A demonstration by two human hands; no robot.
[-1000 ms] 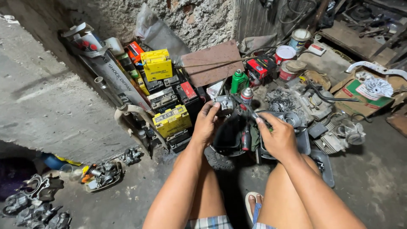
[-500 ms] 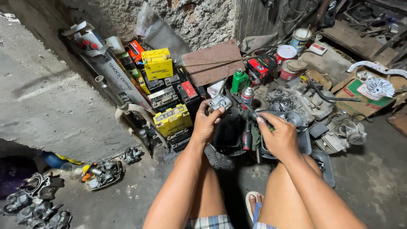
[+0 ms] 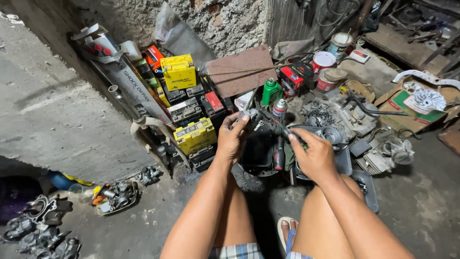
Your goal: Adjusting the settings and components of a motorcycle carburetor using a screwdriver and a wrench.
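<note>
Far left, on the concrete floor: a cluster of dark engine parts [image 3: 33, 230], and beside it a carburettor-like assembly [image 3: 117, 194] with orange and silver fittings. Behind these, a long grey shock-absorber box [image 3: 127, 88] leans along the rough wall. Next to it stands a stack of vehicle batteries [image 3: 191, 112], yellow ones at top and bottom and black ones between.

Centre: the left hand [image 3: 232, 141] is raised above the knees with its fingers curled round a small grey metal part [image 3: 249, 116]. The part sits at the fingertips, projecting up and to the right from the grip, with the thumb laid against its near side. Just behind it stand a green bottle [image 3: 270, 91] and a spray can [image 3: 279, 110] with a red cap.

Right of centre: the right hand [image 3: 314, 156] is closed round a thin dark tool [image 3: 286, 132], whose tip points left toward the metal part; whether tip and part touch cannot be told. Between and below the two hands lies a black round housing [image 3: 258, 153], with a red-handled screwdriver [image 3: 279, 153] resting on it.

Right: two red-and-white tins [image 3: 325, 72], a heap of grey engine castings [image 3: 364, 120], and a cardboard box [image 3: 412, 105] holding a white fan-shaped part.
</note>
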